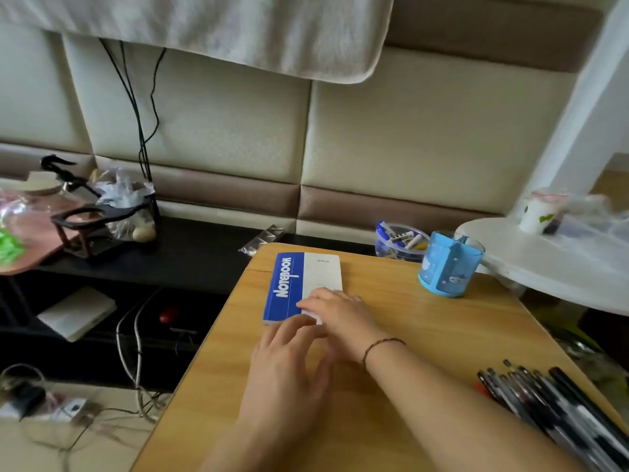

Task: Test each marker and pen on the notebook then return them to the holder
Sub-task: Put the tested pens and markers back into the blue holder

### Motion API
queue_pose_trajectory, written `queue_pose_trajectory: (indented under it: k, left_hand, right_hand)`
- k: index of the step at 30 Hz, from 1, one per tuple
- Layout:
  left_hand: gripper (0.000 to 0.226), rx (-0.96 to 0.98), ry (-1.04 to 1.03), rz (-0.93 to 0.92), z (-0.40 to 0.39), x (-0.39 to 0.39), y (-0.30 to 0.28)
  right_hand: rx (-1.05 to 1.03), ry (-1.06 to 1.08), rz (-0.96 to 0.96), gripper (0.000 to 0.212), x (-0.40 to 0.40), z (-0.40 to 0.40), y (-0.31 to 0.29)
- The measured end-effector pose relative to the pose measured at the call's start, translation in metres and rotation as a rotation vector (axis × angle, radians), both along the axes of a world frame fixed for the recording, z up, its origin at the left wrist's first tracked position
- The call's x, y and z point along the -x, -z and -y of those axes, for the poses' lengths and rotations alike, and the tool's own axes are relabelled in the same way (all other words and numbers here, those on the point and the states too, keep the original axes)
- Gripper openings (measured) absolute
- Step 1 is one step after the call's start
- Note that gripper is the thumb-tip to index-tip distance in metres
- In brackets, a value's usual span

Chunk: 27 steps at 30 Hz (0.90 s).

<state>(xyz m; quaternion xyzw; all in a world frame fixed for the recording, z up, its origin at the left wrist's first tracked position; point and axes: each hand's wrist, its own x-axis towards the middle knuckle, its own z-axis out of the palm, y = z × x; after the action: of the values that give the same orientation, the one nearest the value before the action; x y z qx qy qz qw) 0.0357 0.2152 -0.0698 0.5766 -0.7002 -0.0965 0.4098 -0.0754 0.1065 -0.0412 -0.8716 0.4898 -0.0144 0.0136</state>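
A closed blue-and-white notebook (299, 284) lies on the far left part of the wooden table (425, 335). My right hand (340, 311) rests flat on the notebook's near right corner, fingers straight. My left hand (289, 362) lies on the table just in front of the notebook, its fingertips touching the near edge. A blue pen holder (447, 267) stands at the table's far right. Several dark pens and markers (558, 410) lie in a row at the near right edge.
A clear tub of markers (398, 241) sits behind the table beside the holder. A white round side table (551, 257) with a cup stands at right. At left, a dark shelf (187, 253) holds clutter, and cables trail on the floor.
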Motion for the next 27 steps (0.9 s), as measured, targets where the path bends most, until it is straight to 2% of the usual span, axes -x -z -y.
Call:
queue_pose_trajectory:
  k: [3, 5, 8, 10, 12, 16, 20, 23, 27]
  left_hand:
    - [0.032, -0.024, -0.012, -0.009, 0.005, -0.004, 0.004]
    - [0.032, -0.074, -0.004, -0.004, 0.006, -0.005, 0.004]
    - [0.033, -0.136, -0.011, 0.006, 0.006, -0.005, -0.001]
    - [0.032, -0.142, -0.012, 0.006, 0.006, -0.004, -0.001]
    - [0.032, -0.142, -0.013, 0.009, 0.006, -0.005, 0.0]
    - [0.03, -0.113, -0.016, 0.016, 0.007, -0.006, 0.003]
    - [0.028, -0.119, -0.013, 0.01, 0.007, -0.006, 0.004]
    - [0.029, -0.112, -0.014, -0.063, 0.008, -0.006, 0.003]
    - [0.04, -0.129, 0.0, -0.207, 0.007, -0.007, -0.002]
  right_hand:
    - [0.04, 0.0, -0.014, 0.052, 0.001, 0.006, -0.001]
    - [0.26, 0.059, 0.09, 0.053, 0.023, 0.016, -0.01]
    - [0.546, 0.435, 0.167, 0.053, 0.087, 0.052, -0.029]
    - [0.5, 0.735, 0.211, 0.063, 0.129, 0.069, -0.036]
    - [0.389, 0.863, 0.264, 0.066, 0.157, 0.079, -0.034]
    - [0.373, 0.816, 0.388, 0.043, 0.176, 0.081, -0.03]
    - [0.445, 0.768, 0.378, 0.021, 0.18, 0.069, -0.037]
    - [0.475, 0.653, 0.412, 0.018, 0.172, 0.034, -0.05]
    - [0.572, 0.43, 0.411, 0.023, 0.151, -0.064, -0.059]
